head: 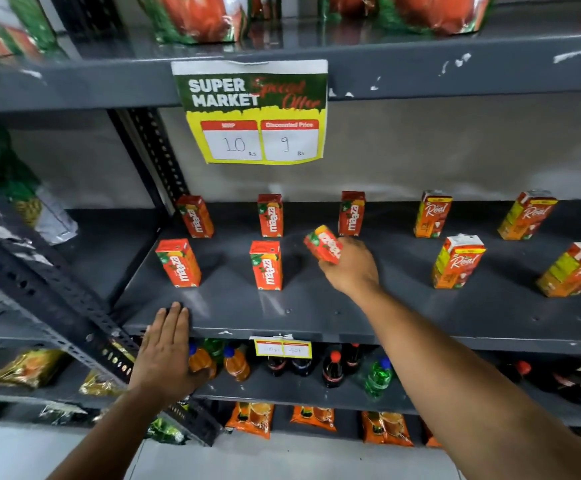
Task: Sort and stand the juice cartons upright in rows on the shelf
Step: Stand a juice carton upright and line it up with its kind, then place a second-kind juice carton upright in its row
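On the dark grey shelf [317, 317] red Maaza cartons stand upright in two rows: three at the back [270, 215] and two in front [266, 265]. My right hand [351, 268] holds another Maaza carton [323, 244], tilted, above the shelf to the right of the front row. Several taller Real cartons [457, 261] stand upright on the right half of the shelf. My left hand [166, 351] lies flat against the shelf's front edge at the left, fingers together and holding nothing.
A price sign [252, 112] hangs from the shelf above. A slotted upright post [157, 157] bounds the shelf on the left. Drink bottles [332, 370] stand on the shelf below, orange packets [251, 419] under them. Bagged goods fill the left bay.
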Demonstrator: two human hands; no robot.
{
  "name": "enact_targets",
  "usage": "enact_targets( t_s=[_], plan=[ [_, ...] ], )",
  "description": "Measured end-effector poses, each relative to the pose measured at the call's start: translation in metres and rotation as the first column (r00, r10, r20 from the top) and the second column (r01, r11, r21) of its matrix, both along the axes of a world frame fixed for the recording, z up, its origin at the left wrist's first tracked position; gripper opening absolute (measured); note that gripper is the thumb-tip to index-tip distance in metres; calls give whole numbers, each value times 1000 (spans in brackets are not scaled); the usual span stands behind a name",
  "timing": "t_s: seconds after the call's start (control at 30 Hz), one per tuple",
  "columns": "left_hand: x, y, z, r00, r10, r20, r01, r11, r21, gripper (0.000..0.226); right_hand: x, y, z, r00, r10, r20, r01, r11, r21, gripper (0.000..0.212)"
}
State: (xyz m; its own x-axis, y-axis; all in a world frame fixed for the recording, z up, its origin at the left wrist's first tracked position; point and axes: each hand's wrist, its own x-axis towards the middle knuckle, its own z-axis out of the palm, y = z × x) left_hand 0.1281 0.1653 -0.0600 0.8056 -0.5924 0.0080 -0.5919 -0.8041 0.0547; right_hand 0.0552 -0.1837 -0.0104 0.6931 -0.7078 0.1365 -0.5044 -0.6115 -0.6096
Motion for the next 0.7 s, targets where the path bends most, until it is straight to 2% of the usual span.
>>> enact_targets(
  t_s=[0.07,0.17,0.33,0.4,0.5,0.7],
  plan=[
    [2,2,-2,1000,-2,15,2,1000,-5,124,-12,2,-4,978,-120,168,96,985,145,46],
    [4,2,-4,1000,-3,13,3,1000,-12,124,-27,4,-8,930,-254,267,186,949,257,53],
    [2,1,-8,1000,-7,14,7,999,-39,124,-37,12,-9,896,-318,311,248,937,245,61],
    [2,1,-8,1000,-10,15,10,999,-34,123,-40,18,-9,897,-351,270,288,926,246,72],
    [3,1,-8,1000,-8,12,9,999,-34,122,-43,23,-11,916,-380,132,371,924,87,77],
    [1,2,-5,1000,-9,8,9,1000,-10,122,-38,23,-7,909,-406,95,404,914,39,80]
  ],
)
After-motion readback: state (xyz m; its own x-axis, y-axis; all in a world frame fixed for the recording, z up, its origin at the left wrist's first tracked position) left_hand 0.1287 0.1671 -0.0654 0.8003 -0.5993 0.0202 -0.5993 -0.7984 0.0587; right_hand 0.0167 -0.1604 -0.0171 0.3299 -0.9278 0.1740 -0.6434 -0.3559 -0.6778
